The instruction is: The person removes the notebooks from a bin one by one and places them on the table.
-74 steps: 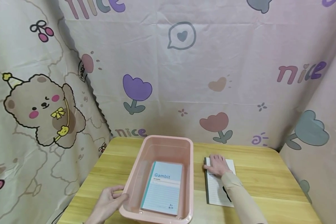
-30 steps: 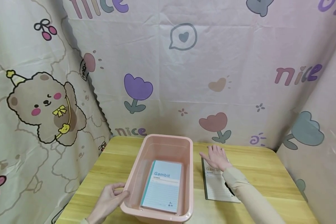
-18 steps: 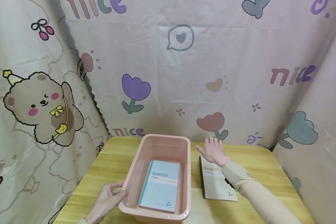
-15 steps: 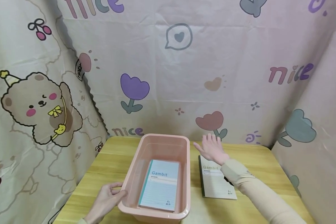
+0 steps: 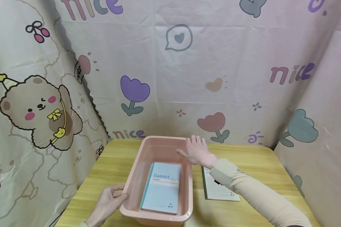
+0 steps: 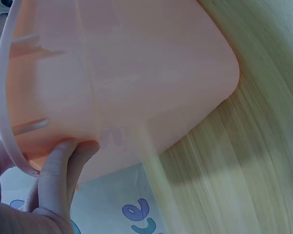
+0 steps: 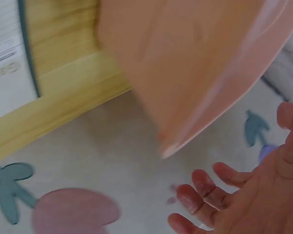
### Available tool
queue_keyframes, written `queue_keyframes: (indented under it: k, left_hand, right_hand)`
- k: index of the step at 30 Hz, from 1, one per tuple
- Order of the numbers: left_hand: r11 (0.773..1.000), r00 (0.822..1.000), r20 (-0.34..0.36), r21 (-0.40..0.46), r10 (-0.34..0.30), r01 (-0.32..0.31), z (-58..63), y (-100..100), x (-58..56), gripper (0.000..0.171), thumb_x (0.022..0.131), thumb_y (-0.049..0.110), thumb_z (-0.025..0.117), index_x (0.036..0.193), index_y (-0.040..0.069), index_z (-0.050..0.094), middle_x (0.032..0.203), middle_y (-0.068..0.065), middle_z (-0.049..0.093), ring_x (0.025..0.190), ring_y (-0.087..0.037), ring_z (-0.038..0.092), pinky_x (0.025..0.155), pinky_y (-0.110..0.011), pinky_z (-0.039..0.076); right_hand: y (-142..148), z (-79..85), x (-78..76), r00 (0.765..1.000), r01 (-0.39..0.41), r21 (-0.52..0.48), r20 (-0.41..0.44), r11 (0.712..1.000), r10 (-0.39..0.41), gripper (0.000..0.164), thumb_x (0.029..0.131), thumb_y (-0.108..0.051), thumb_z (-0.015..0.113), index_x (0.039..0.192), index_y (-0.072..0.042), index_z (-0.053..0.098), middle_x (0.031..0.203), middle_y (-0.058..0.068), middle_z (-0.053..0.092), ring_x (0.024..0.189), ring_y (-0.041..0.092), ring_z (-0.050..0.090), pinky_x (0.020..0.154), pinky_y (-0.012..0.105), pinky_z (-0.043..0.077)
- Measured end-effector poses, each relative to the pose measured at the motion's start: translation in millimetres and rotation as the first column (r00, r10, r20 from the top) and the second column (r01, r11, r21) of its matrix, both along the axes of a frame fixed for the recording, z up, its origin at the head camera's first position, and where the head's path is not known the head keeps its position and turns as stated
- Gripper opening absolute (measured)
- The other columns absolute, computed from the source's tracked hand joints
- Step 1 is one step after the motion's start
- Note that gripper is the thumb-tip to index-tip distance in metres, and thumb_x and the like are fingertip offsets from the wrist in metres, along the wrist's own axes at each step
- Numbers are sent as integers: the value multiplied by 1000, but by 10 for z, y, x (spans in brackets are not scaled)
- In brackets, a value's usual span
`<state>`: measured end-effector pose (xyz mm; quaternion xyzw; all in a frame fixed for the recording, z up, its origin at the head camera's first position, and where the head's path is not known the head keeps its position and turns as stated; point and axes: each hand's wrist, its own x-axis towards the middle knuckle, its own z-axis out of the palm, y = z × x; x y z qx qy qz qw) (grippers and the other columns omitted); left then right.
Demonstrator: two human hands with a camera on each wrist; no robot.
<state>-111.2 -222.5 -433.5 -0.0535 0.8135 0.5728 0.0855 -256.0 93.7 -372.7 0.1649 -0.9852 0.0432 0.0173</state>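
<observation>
A pink plastic bin (image 5: pixel 189 189) stands on the table, with a light blue "Gambit" notebook (image 5: pixel 162 192) lying flat inside it. At its near left corner my left hand (image 5: pixel 105 202) grips the rim, thumb on top; in the left wrist view the fingers (image 6: pixel 56 180) press against the outer wall (image 6: pixel 151 73) below the lip. My right hand (image 5: pixel 198 152) is spread at the bin's far right corner and overlaps it in the head view. In the right wrist view that hand (image 7: pixel 234 207) holds nothing and is apart from the rim (image 7: pixel 234 97).
A second notebook (image 5: pixel 220 191) with a dark spine lies on the wooden table (image 5: pixel 253 176) right of the bin, partly hidden by the right sleeve (image 5: pixel 244 184). A printed cloth curtain (image 5: pixel 176 78) hangs behind the table and along both sides.
My right hand has lifted off the dark-spined notebook, leaving it on the table, and moved left to the bin's far right corner. My left hand keeps its grip on the rim.
</observation>
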Motion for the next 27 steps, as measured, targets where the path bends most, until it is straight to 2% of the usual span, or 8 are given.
queue_keyframes:
  k: [3,6,10,14,19,22,27]
  left_hand:
    - [1000,1000,-8,1,-16,16,4,-8,-3,56,90,6,60,133,-25,43,107,-34,71,93,-35,75,76,-35,64]
    - [999,999,-7,8,-33,33,5,-22,-9,55,91,6,60,133,-25,42,107,-34,71,93,-35,76,76,-35,64]
    - [999,999,9,26,-46,46,-2,-28,-16,54,91,5,59,133,-25,42,107,-34,71,93,-35,76,76,-37,65]
    - [996,997,5,49,-74,74,-6,-29,-5,55,91,4,58,134,-26,39,108,-36,70,93,-36,75,76,-36,64]
    - [993,994,0,60,-105,105,-3,-24,11,54,92,4,57,134,-26,39,109,-36,70,95,-37,75,79,-36,64]
    - [993,994,13,58,-105,104,1,-14,7,53,93,6,58,134,-24,41,107,-34,71,94,-36,76,78,-36,64]
    - [993,994,24,48,-106,105,-2,-4,5,52,93,6,58,133,-23,44,105,-33,72,92,-33,76,76,-35,64]
  right_hand:
    - [-162,-12,37,1000,-15,3,14,1000,15,76,95,-66,48,130,2,51,112,16,52,103,31,46,89,43,40]
    - [-326,14,91,998,-55,21,1,998,55,73,95,-65,48,126,1,52,119,17,55,111,32,49,95,46,42]
    - [-538,58,156,996,-80,39,39,996,78,72,96,-66,46,127,-1,53,135,19,53,126,32,48,105,50,41]
    - [-721,14,166,993,-66,25,103,998,63,78,95,-68,45,137,-3,50,144,18,50,133,32,46,111,51,39]
    - [-915,-98,139,990,-53,49,134,997,46,82,94,-69,46,142,-2,48,139,16,51,131,32,46,116,50,37]
    - [-1002,-124,109,993,-41,89,117,995,31,79,94,-68,47,139,-3,50,130,14,53,124,30,47,112,47,40]
    - [-1116,-95,78,993,-11,104,120,995,-1,79,95,-68,46,141,-5,48,138,14,51,130,29,46,111,46,39]
